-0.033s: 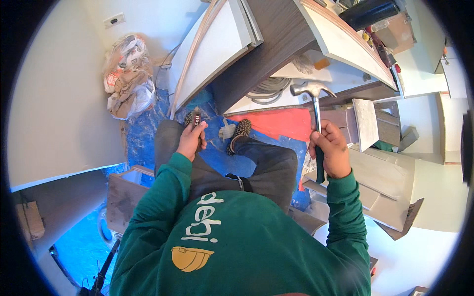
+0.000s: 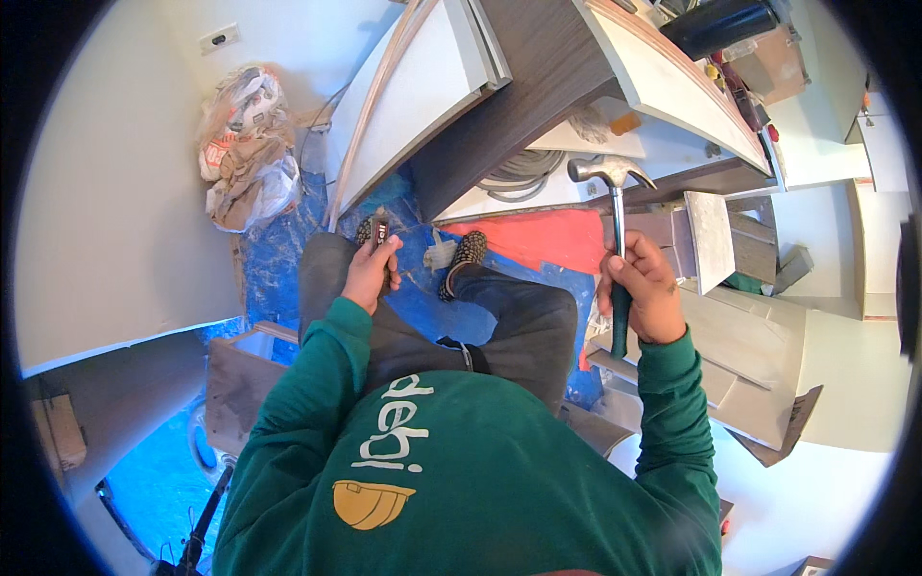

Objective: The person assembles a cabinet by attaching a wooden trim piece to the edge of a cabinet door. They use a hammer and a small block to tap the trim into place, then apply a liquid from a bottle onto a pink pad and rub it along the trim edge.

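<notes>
Steel-grey head, dark teal grip on hammer [image 2: 615, 240] in right hand [image 2: 642, 288]. Blue floor sheet [image 2: 288, 250] beyond left hand [image 2: 370, 274]; orange-red panel [image 2: 538, 238] between hands. Dark green sleeves [image 2: 672, 403]. White boards [image 2: 423, 86], dark brown panel [image 2: 519, 77] further out.

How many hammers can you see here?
1. The hammer is upright in the right hand, head up near the wooden panels. Others may be hidden among the clutter.

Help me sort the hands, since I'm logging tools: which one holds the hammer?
The right hand, raised beside the knee, has its grip on the claw hammer. The left hand pinches only a small dark object.
</notes>
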Demonstrator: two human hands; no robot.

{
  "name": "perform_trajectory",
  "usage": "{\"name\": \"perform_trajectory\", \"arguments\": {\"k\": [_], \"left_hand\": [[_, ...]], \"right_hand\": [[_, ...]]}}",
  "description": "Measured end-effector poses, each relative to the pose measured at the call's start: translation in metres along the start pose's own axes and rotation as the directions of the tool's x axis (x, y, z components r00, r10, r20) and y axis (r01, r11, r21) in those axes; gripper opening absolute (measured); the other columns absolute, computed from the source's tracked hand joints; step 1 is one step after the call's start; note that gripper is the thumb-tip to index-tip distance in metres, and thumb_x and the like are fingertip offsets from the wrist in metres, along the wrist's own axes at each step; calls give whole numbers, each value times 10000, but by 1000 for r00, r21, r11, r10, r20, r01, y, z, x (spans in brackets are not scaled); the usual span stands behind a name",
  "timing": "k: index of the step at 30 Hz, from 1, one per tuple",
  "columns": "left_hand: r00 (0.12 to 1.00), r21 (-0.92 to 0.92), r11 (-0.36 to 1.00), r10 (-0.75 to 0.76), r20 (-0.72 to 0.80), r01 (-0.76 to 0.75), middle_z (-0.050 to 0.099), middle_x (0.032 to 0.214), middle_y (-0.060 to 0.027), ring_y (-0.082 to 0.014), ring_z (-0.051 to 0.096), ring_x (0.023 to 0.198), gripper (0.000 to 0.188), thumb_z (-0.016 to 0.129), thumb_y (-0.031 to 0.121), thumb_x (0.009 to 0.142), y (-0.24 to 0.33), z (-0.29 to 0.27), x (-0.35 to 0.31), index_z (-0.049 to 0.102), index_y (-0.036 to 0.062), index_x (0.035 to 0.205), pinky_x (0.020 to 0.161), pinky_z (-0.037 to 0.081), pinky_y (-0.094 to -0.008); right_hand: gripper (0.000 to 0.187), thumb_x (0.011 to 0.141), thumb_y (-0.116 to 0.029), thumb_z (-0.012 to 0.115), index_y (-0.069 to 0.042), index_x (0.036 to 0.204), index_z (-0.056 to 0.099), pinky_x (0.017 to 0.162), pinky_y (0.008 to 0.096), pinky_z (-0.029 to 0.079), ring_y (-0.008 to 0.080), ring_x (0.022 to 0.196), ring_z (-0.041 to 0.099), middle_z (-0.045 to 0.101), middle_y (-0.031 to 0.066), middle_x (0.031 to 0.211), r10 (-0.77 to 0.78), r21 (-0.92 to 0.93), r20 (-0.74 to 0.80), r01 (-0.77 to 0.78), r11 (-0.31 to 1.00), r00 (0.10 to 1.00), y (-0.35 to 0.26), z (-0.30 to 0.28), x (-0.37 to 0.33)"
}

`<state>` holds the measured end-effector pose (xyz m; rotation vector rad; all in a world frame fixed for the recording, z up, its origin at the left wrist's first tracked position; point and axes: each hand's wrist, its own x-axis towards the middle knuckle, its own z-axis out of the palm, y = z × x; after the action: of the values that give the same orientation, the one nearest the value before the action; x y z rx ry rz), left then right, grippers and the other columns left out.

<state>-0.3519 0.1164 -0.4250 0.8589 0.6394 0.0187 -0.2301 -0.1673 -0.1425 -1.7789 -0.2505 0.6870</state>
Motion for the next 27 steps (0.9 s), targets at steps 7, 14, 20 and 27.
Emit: {"name": "perform_trajectory", "arguments": {"k": [7,14,20,27], "left_hand": [[1000,-39,999,-19,15,19,528,713,2,-139,556,549,375,650,364,979,7,4,5,610,16,1112,489,451,-300],[1000,-72,997,-14,24,16,523,707,3,-137,557,546,378,653,362,976,13,4,13,609,12,1114,486,453,-296],[1000,-84,996,-16,17,17,523,706,-6,-144,559,547,376,652,351,977,14,4,14,608,3,1111,485,454,-300],[1000,-83,996,-25,10,26,521,714,-8,-146,563,560,376,652,347,978,17,4,14,610,-1,1114,492,457,-303]], "right_hand": [[191,1001,-132,566,15,1122,555,456,258,439,138,517,555,566,58,724,17,40,11,-18,999,1000,-12,-5,9],[225,1002,-138,557,13,1167,585,437,227,343,80,488,448,503,7,668,121,-124,-80,-131,984,989,0,-3,36],[300,1065,-249,489,-14,1231,573,422,231,331,85,478,434,444,-10,651,48,-68,-140,-58,996,989,-16,18,52],[315,1067,-262,482,7,1184,595,421,238,353,98,482,449,477,10,694,75,-53,-130,-82,995,989,-33,9,69]]}}
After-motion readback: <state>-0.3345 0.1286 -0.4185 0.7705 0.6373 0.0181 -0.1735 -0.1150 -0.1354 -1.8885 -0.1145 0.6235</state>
